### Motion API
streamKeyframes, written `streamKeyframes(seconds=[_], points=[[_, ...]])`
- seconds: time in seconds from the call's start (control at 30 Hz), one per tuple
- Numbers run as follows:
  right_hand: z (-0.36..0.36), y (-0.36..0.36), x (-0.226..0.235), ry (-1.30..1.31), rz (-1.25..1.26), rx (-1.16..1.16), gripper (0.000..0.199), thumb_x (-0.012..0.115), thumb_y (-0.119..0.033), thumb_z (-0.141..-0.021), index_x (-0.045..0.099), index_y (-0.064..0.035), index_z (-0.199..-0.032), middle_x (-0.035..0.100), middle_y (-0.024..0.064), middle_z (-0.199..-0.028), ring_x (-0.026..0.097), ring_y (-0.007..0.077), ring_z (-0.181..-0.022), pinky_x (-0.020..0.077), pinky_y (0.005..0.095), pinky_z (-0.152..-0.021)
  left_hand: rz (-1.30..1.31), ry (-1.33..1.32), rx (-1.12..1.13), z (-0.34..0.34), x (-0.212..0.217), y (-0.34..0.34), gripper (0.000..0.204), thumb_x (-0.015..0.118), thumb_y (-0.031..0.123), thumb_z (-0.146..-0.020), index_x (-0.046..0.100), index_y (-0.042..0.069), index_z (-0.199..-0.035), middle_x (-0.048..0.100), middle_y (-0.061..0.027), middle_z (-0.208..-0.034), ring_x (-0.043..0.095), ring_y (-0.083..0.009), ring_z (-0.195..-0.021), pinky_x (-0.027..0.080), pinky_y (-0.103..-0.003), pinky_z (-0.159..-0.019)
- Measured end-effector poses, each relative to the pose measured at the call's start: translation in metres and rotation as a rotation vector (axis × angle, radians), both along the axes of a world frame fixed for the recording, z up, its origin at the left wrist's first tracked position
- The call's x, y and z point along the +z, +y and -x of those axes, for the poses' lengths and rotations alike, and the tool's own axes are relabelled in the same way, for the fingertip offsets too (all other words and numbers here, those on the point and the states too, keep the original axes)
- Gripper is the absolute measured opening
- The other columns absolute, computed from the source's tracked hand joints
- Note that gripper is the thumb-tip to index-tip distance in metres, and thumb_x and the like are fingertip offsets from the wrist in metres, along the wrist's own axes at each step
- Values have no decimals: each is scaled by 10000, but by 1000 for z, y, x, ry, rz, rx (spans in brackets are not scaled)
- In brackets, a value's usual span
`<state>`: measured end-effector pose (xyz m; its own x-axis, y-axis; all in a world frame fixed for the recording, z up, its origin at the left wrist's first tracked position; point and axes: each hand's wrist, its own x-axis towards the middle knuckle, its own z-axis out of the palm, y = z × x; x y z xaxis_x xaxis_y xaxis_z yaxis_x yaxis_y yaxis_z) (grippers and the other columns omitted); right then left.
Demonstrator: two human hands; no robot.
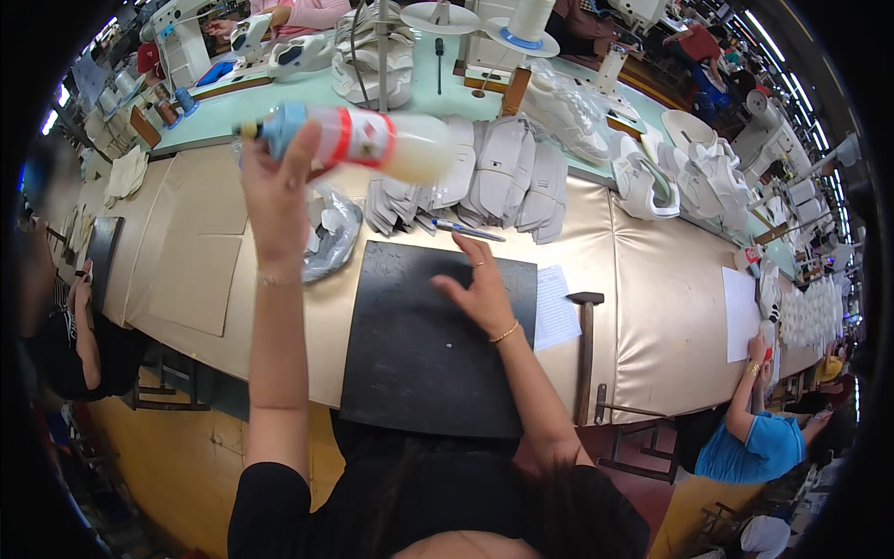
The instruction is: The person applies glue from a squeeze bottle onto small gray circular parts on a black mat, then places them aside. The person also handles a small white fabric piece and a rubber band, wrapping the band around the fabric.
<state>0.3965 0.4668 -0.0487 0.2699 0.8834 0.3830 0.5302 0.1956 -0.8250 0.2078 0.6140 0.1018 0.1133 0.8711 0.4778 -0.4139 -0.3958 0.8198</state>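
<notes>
My left hand (279, 200) is raised over the far left side of the table, its fingers wrapped round the blue top end of a plastic bottle (410, 149). The bottle lies nearly level in the air, its narrow tip to the left. It has a red and white label and a pale yellowish content, blurred by motion. Over a black board (428, 363), my right hand (480, 289) is empty with its fingers apart. Beyond its fingertips lies a blue and white pen (468, 230), in front of stacks of grey cut shoe pieces (503, 172).
Right of the board lie a printed sheet (556, 312) and a hammer (586, 345). A clear plastic bag (335, 233) sits left of the grey stacks, near flat cardboard (191, 279). White shoe uppers (643, 182) stand at the back right. Co-workers sit on both sides, one in a blue shirt (754, 447).
</notes>
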Motion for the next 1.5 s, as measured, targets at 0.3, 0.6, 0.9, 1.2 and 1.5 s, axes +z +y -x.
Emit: streamKeyframes(seconds=[0.3,0.6,0.9,1.2,1.5], points=[[5,-97,67,267,-348,123,576,782,-242,-769,473,-2,-1192,573,195,-1214,517,365,-1201,338,485,-1072,1269,-524,-1182,-67,-117,-190,620,474,551,-935,432,64,-1317,571,-114,-1222,625,-231,-1044,555,-415,-845],[-65,-201,52,169,114,-384,464,819,-75,-703,595,-16,-1106,642,81,-1084,599,175,-957,497,322,-835,-497,993,-317,-59,-157,-185,356,646,243,-868,581,88,-1183,511,-137,-1303,439,-320,-1275,336,-463,-1072],[-64,-191,40,298,-66,-335,565,859,-164,-679,558,-19,-1135,625,95,-1073,584,198,-985,486,346,-863,-589,1181,-56,-69,-196,-162,370,584,336,-902,599,124,-1205,437,-169,-1404,364,-315,-1344,274,-443,-1118],[-47,-174,34,191,-153,-366,773,842,-458,-663,486,-12,-1184,589,113,-1021,564,225,-976,477,347,-847,-352,903,-212,-51,-184,-152,298,625,217,-873,632,99,-1147,556,-142,-1280,454,-281,-1273,319,-428,-1083],[-48,-153,33,360,-265,-304,797,844,-410,-674,441,-13,-1235,595,95,-1007,578,222,-960,454,382,-933,-142,1278,758,69,-115,-58,300,684,237,-833,674,161,-1123,461,-174,-1342,366,-363,-1282,357,-475,-1017]])
